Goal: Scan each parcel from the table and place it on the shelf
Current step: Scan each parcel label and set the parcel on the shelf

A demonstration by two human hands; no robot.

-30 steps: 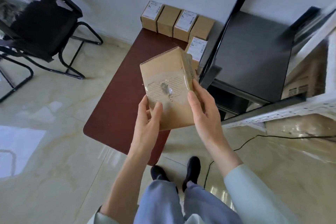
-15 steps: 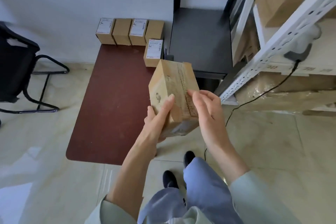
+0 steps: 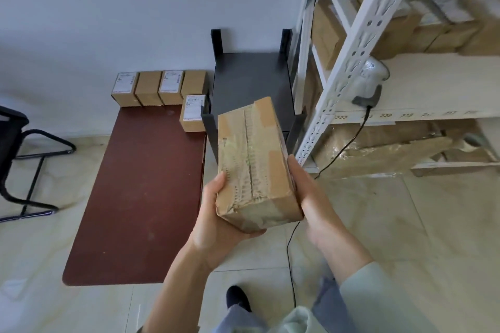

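Note:
I hold a taped brown cardboard parcel (image 3: 253, 162) in front of me with both hands. My left hand (image 3: 219, 222) cups its near bottom corner, thumb up along the left side. My right hand (image 3: 313, 197) lies flat against its right side, fingers straight. Several small parcels (image 3: 159, 88), some with white labels, line the far edge of the dark red table (image 3: 140, 197). The white metal shelf (image 3: 433, 84) stands to the right, with a grey handheld scanner (image 3: 372, 81) lying on its board and boxes stacked behind.
A black metal stand (image 3: 251, 81) sits between table and shelf. The scanner's black cable (image 3: 290, 251) runs down across the tiled floor by my feet. A black chair (image 3: 16, 159) stands at the left. Flattened cardboard (image 3: 392, 149) lies under the shelf.
The view has swung right toward the shelf. The parcel has turned so its taped long face points up, and my left hand has shifted under its near end.

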